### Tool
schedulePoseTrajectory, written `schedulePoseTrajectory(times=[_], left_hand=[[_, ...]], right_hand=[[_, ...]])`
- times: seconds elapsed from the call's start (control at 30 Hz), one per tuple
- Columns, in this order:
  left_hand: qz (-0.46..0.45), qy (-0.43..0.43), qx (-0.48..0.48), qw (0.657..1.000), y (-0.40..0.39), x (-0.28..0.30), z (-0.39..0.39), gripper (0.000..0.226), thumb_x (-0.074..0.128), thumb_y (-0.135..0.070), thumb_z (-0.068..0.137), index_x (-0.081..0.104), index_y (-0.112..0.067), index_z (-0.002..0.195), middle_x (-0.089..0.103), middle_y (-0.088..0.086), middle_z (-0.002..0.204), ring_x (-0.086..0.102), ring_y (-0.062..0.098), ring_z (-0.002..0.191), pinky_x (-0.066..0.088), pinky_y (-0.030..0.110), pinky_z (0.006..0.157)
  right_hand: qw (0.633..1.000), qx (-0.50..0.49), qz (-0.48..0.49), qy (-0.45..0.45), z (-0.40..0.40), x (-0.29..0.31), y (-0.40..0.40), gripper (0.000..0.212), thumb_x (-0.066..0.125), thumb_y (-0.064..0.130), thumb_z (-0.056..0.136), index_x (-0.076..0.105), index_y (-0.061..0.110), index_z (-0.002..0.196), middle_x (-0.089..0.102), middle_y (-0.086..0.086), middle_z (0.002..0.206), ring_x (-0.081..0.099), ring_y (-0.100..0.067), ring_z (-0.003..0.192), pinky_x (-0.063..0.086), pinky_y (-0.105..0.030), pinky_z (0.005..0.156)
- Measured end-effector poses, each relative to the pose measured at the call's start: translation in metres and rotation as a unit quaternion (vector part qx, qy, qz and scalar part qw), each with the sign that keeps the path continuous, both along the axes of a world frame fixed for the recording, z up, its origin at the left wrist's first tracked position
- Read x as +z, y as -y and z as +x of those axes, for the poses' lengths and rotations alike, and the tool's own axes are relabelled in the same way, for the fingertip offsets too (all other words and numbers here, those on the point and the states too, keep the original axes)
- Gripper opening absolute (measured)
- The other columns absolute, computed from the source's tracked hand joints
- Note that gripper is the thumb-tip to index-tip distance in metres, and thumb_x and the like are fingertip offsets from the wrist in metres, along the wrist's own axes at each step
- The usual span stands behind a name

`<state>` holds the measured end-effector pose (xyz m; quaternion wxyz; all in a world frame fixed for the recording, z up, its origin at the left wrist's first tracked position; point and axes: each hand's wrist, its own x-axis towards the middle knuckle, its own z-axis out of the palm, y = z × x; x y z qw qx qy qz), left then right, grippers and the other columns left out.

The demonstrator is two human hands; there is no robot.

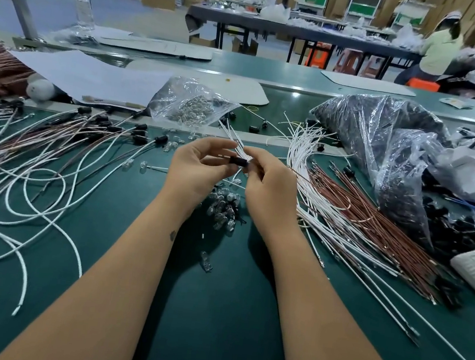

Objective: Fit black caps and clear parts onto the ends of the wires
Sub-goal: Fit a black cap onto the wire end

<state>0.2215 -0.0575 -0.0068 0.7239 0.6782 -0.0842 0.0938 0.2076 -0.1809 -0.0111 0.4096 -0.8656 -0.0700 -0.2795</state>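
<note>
**A:** head cam, the only view here. Both hands are up over the middle of the green counter. Left hand has its fingers curled in, thumb and fingertips pinched near a short white bit, looks like a wire end. Right hand is closed round a fan of white wires and pinches a black cap between the two hands. My guess is the spare wires ride in the right hand so the next end is ready without reaching

**B:** makes sense. where's the stock sitting?

**A:** a little heap of clear parts lies right under the hands, probably dumped there for quick grabs. More clear ones are in an open clear bag toward the far edge. A big crinkly bag of black caps sits at the far right, with loose caps spilled by the right edge. Bare white and brown wires fan out on the right side

**B:** and the left pile?

**A:** looped wires on the left side, many with black caps on their far ends, so I'd call those finished. Can't tell if the cap in hand is seated yet
</note>
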Motion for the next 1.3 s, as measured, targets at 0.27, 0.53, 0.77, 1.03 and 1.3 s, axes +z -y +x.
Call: schedulePoseTrajectory(times=[0.27,0.53,0.77,1.03,1.3], left_hand=[[0.031,0.036,0.032,0.998,-0.001,-0.003,0.001,0.026,0.068,0.002,0.084,0.071,-0.024,0.087,0.071,-0.002,0.078,0.068,0.011,0.075,0.056,0.024,0.080],[0.107,0.041,0.270,0.956,-0.026,-0.006,0.014,0.018,0.060,-0.004,0.091,0.069,-0.020,0.092,0.067,-0.003,0.088,0.063,0.015,0.084,0.052,0.024,0.080],[0.387,0.187,0.331,0.840,-0.023,-0.002,0.006,0.041,0.055,0.000,0.082,0.070,-0.028,0.107,0.060,-0.012,0.128,0.039,0.028,0.118,0.023,0.036,0.093],[0.455,0.202,0.248,0.831,-0.005,-0.013,0.010,0.020,0.057,-0.005,0.091,0.073,-0.013,0.100,0.073,0.004,0.092,0.045,0.024,0.096,0.027,0.034,0.080],[0.495,0.186,0.214,0.821,-0.009,-0.013,0.007,0.027,0.054,-0.007,0.087,0.070,-0.012,0.109,0.070,0.008,0.106,0.047,0.030,0.110,0.032,0.039,0.092]], right_hand=[[1.000,0.008,-0.030,0.004,0.000,-0.001,-0.001,0.023,0.054,0.002,0.087,0.071,0.007,0.103,0.071,-0.007,0.096,0.060,-0.023,0.091,0.044,-0.026,0.081],[0.967,-0.169,-0.191,0.001,0.003,-0.002,0.013,0.013,0.053,0.008,0.093,0.060,0.009,0.104,0.066,-0.005,0.092,0.053,-0.019,0.080,0.037,-0.027,0.071],[0.959,-0.145,-0.240,0.027,0.002,0.001,0.009,0.013,0.051,0.005,0.092,0.057,0.010,0.102,0.063,-0.004,0.092,0.053,-0.020,0.083,0.036,-0.028,0.074],[0.964,-0.116,-0.240,0.015,0.000,0.000,0.010,0.014,0.053,0.002,0.090,0.058,0.010,0.101,0.063,-0.005,0.091,0.055,-0.022,0.080,0.038,-0.029,0.067],[0.975,-0.072,-0.210,-0.009,-0.001,0.000,0.007,0.013,0.051,0.005,0.094,0.058,0.010,0.104,0.064,-0.006,0.094,0.057,-0.024,0.084,0.037,-0.030,0.066]])
